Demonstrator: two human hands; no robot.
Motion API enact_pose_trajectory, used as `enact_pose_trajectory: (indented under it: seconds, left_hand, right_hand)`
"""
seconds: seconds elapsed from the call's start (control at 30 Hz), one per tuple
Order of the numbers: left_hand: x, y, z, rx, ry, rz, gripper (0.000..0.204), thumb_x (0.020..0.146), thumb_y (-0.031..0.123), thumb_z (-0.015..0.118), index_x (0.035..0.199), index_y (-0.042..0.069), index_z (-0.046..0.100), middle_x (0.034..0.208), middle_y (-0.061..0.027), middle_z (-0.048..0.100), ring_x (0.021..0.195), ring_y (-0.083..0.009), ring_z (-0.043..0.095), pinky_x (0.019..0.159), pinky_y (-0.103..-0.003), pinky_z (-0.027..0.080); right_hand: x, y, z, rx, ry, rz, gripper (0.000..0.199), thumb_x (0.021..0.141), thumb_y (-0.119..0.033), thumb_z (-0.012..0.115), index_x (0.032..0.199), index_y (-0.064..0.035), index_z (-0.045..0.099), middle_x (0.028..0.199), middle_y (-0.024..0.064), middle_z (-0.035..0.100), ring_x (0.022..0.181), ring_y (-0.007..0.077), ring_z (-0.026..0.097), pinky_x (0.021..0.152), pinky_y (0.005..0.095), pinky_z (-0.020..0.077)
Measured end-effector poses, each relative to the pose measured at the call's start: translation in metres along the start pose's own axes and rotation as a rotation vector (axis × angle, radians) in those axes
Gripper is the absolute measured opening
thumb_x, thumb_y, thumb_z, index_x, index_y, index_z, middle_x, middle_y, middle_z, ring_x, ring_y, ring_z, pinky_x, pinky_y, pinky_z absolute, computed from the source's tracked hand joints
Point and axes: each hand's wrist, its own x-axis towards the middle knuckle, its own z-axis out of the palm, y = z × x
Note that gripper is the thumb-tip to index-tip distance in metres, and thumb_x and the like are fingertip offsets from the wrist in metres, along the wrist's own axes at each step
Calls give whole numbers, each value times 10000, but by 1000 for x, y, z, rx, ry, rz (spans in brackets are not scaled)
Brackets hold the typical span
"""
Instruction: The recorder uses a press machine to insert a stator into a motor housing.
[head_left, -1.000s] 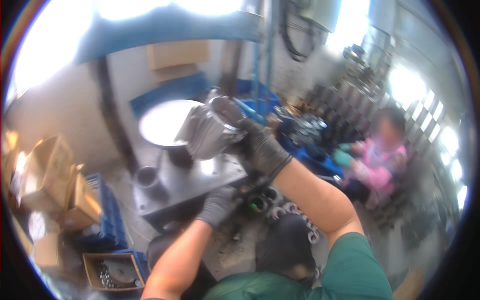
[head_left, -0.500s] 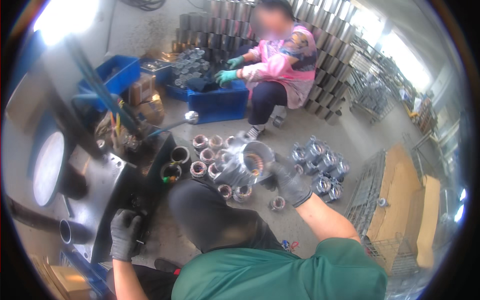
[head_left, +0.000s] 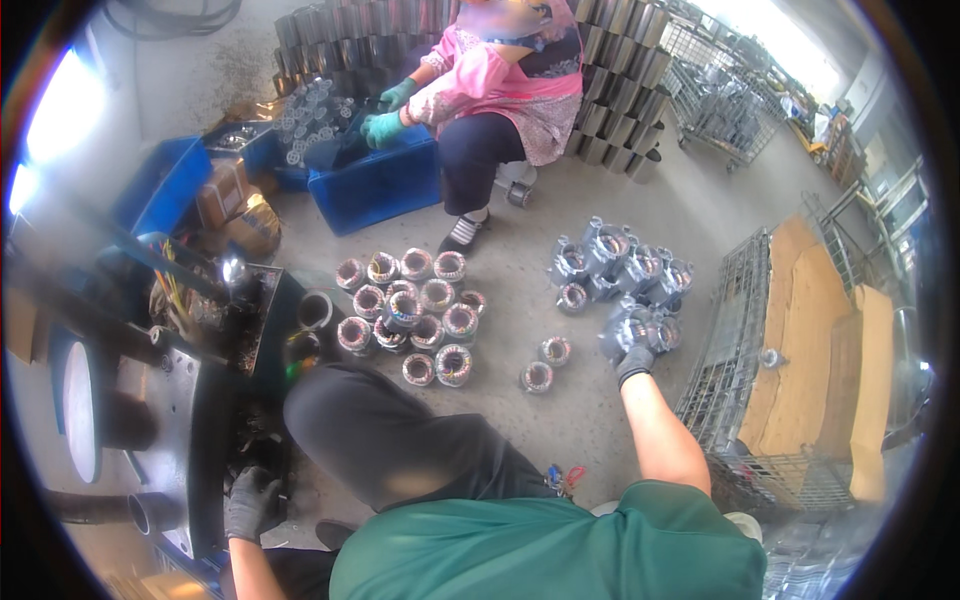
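My right hand (head_left: 634,364), in a dark grey glove, reaches out at the right and holds a silvery metal motor housing (head_left: 625,330). That housing is at the near edge of a group of similar motor housings (head_left: 645,265) on the floor. At the lower left my gloved left hand (head_left: 255,500) lies against the side of the metal machine (head_left: 190,440), its fingers curled. What they close on, if anything, is hidden. Two loose wound stators (head_left: 537,377) sit on the floor left of my right hand. A larger cluster of copper-wound stators (head_left: 403,307) stands in front of my knee.
Across from me a person in pink with green gloves (head_left: 383,128) works over a blue bin (head_left: 375,185). Stacked metal cylinders (head_left: 620,100) stand behind them. A wire cage cart (head_left: 725,350) with cardboard is at the right. Two dark rings (head_left: 316,310) lie beside the machine.
My right hand has carried the housing from above the stators rightward and down to the housing group. The head view has shifted. My left hand stays by the machine.
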Motion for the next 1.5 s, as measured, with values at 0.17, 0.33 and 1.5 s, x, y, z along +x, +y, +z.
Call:
enact_pose_trajectory:
  seconds: [0.17, 0.33, 1.5]
  left_hand:
    - [-22, -14, -4, 65, -81, -91, 277, 864, 201, 798, 1039, -7, 741, 1032, -188, 756, 974, -333, 726, 889, -430, 554]
    - [-27, -35, 8, 67, -119, -112, 288, 893, 222, 784, 1076, 1, 752, 1041, -180, 760, 988, -329, 725, 911, -418, 556]
    - [-17, -22, 11, 0, -152, -386, 435, 896, 355, 793, 1172, 23, 744, 1126, -201, 738, 1079, -345, 721, 965, -456, 561]
  right_hand:
    - [72, -8, -24, 234, 68, -8, 321, 973, -219, 786, 1220, -16, 749, 1057, 44, 779, 840, 183, 749, 757, 306, 625]
    - [99, -19, 6, 64, 154, 94, 429, 940, -390, 815, 1198, -52, 759, 995, 28, 774, 773, 179, 733, 677, 335, 612]
    - [-294, 141, 214, -1259, -1409, -1106, 612, 851, -270, 822, 1387, -40, 638, 1378, 213, 641, 1325, 380, 591, 1094, 474, 496]
